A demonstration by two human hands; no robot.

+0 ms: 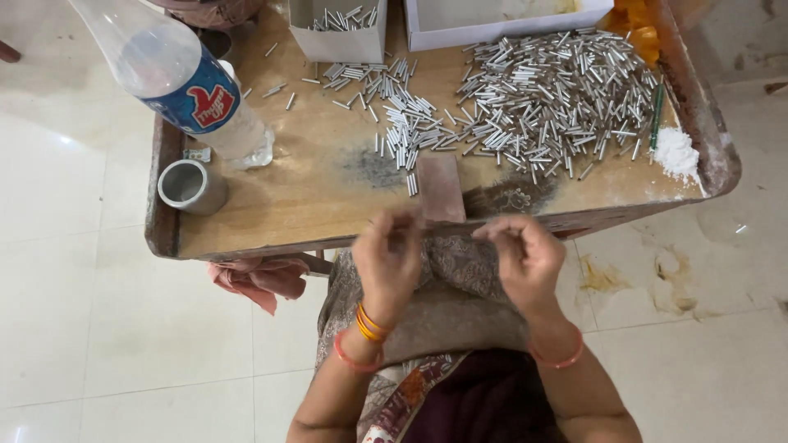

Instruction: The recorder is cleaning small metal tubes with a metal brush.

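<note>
your left hand and right hand sit low centre of the frame, at the near edge of the wooden tray. fingertips pinched together; blurred, so cannot tell what they grip. heap of small metal tubes upper right. plastic bottle upper left, metal cup below it.

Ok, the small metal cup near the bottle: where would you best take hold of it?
Probably by the rim and upper wall of the metal cup, coming from above. It stands upright with its open mouth up, clear on most sides, so fingers can pinch the wall. The plastic bottle lies close beyond it, so the near side looks freer.
</note>
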